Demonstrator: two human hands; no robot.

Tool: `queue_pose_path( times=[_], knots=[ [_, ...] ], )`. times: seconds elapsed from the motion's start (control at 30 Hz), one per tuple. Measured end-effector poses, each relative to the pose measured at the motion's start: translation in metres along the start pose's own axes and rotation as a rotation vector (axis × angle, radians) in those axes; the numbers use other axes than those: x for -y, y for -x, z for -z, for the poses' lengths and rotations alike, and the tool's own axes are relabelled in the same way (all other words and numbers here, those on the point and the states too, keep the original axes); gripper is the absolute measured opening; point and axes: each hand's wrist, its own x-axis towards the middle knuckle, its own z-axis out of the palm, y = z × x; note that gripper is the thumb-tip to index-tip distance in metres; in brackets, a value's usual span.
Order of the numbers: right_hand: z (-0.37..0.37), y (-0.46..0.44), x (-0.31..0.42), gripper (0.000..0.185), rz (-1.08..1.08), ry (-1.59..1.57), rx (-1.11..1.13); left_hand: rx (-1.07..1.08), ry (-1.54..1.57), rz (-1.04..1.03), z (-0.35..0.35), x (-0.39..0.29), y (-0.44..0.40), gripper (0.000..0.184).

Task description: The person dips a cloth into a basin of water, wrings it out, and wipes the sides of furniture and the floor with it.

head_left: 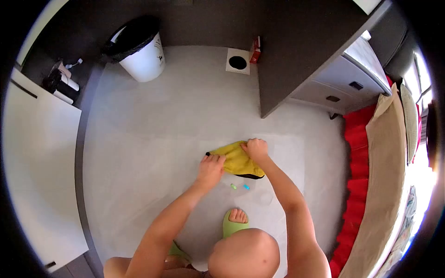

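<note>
A yellow cloth piece (237, 160) with a black tip at its left end and a black edge along its lower side is held just over or on the floor; I cannot tell which. My left hand (211, 169) has its fingers closed on the cloth's left side. On the upper right part of the cloth, my right hand (256, 148) is curled tight, gripping it. Just below the cloth, a small green piece (233, 186) and a small blue piece (246, 187) lie on the floor, apart from both hands. What they are is too small to tell.
Below the hands are my knee and a green slipper (229, 226). A white bin (145, 62) with a black liner stands at the back left. A dark panel (296, 51) and grey drawers (345, 83) are back right. A red bed skirt (357, 185) borders the right side; a white cabinet (41, 171) the left.
</note>
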Motion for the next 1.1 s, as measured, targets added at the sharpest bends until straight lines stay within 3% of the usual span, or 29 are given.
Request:
queue_pose_path(
  times=[0.07,0.2,0.3,0.33,0.4,0.5,0.6,0.67,0.7,0.8,0.93,1.1],
  knots=[
    [0.001,-0.025,0.022,0.047,-0.049,-0.130,-0.032,-0.076,0.005,0.031,0.028,0.001,0.000,0.033],
    [0.020,-0.044,0.103,0.046,0.162,-0.546,0.013,-0.278,-0.182,0.453,0.071,0.049,0.037,0.033],
    [0.015,-0.005,0.173,0.054,0.232,-0.346,-0.123,-0.215,-0.280,0.641,0.072,0.097,0.088,0.042],
    [0.007,0.008,0.188,0.059,0.278,-0.382,-0.143,-0.220,-0.281,0.661,0.074,0.096,0.096,0.042],
    [-0.001,0.012,0.213,0.065,0.344,-0.417,-0.150,-0.003,-0.131,0.655,0.084,0.089,0.112,0.058],
    [-0.010,0.008,0.241,0.068,0.288,-0.409,-0.127,0.145,-0.146,0.584,0.074,0.067,0.123,0.071],
    [-0.014,-0.026,0.257,0.067,0.344,-0.353,-0.164,-0.045,-0.369,0.473,0.064,0.062,0.127,0.074],
    [-0.016,-0.057,0.264,0.068,0.581,-0.310,-0.166,-0.020,-0.221,0.566,0.034,0.077,0.125,0.072],
    [-0.016,-0.072,0.271,0.068,0.599,-0.307,-0.152,0.002,-0.076,0.644,0.020,0.083,0.124,0.071],
    [-0.010,-0.122,0.286,0.068,0.768,-0.183,-0.105,-0.132,-0.142,0.681,0.006,0.096,0.094,0.072],
    [0.013,-0.186,0.296,0.070,0.725,-0.006,-0.052,-0.120,-0.083,0.784,0.022,0.128,0.031,0.069],
    [0.023,-0.238,0.249,0.071,0.470,0.045,-0.056,0.201,-0.064,0.692,0.052,0.158,-0.037,0.070]
  ],
)
